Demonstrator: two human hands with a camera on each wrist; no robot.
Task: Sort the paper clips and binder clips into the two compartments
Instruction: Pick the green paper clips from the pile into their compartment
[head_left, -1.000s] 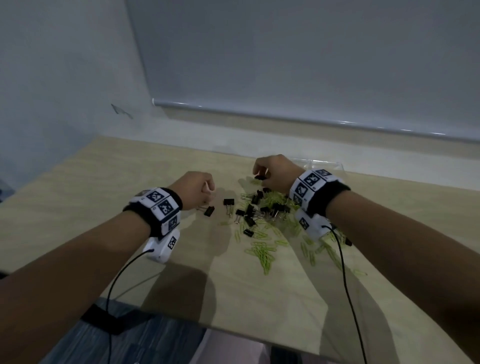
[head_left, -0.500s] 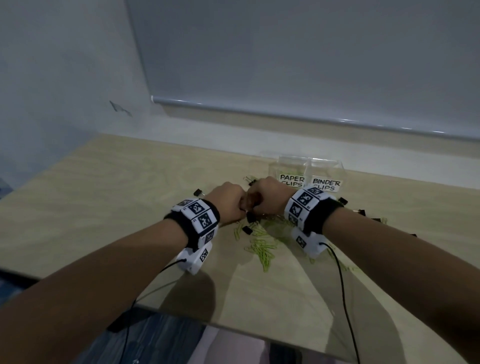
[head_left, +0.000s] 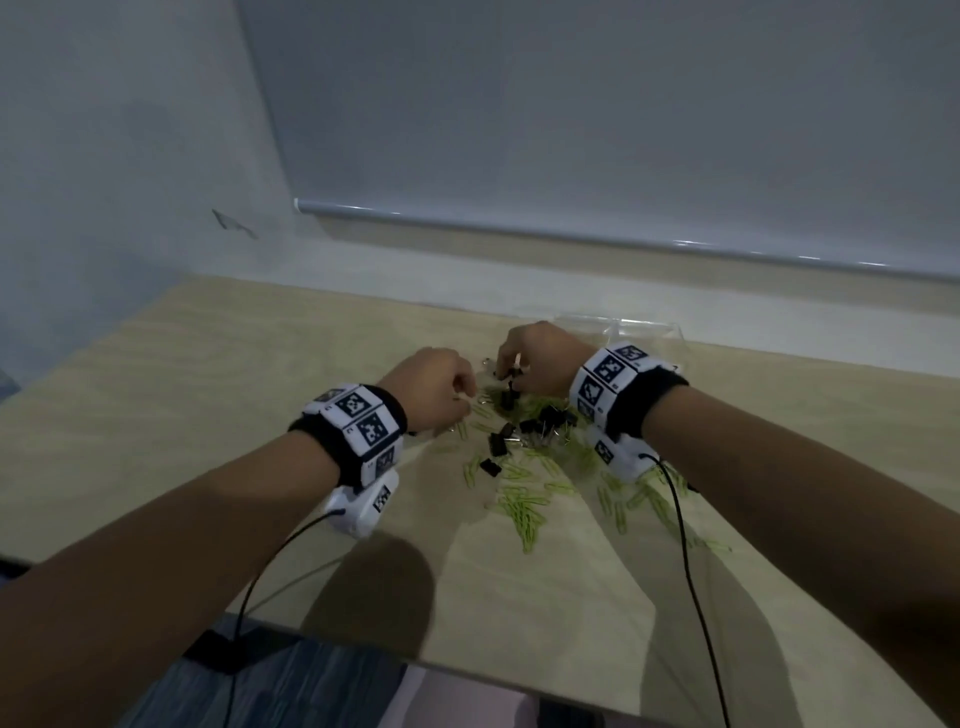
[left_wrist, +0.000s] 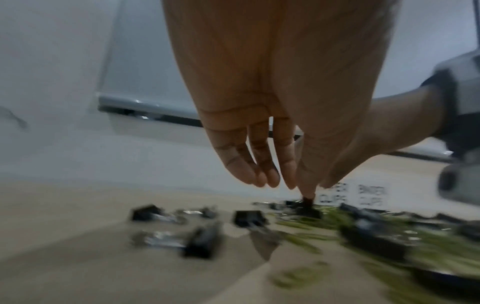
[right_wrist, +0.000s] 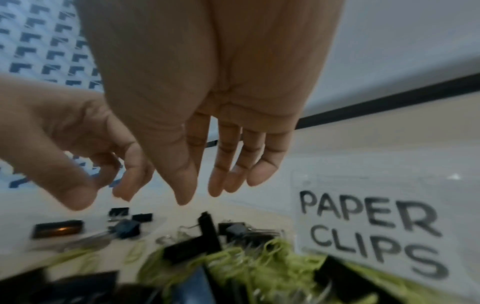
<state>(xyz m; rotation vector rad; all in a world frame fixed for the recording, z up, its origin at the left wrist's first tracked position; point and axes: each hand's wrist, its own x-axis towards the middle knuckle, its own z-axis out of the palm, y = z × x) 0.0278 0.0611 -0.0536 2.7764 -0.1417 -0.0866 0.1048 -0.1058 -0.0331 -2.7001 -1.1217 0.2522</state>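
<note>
Black binder clips (head_left: 550, 415) and green paper clips (head_left: 524, 509) lie mixed in a pile on the wooden table (head_left: 156, 415). My left hand (head_left: 441, 387) hovers at the pile's left edge, fingers loosely curled and holding nothing. My right hand (head_left: 535, 358) hangs over the far end of the pile. In the right wrist view its thumb and fingers (right_wrist: 215, 185) point down, apart, just above an upright binder clip (right_wrist: 207, 228). Behind it stands the clear two-compartment box (head_left: 644, 330), with a PAPER CLIPS label (right_wrist: 369, 232).
More binder clips (left_wrist: 202, 242) lie scattered to the left of the pile. A wall with a grey ledge (head_left: 571, 239) runs behind the table. The table's near edge (head_left: 467, 670) is close to me, and cables hang from both wrist cameras.
Half a second ago my hands met fist to fist nearer me. Now they have parted and reached forward over the pile; my right hand now hides the box labels in the head view.
</note>
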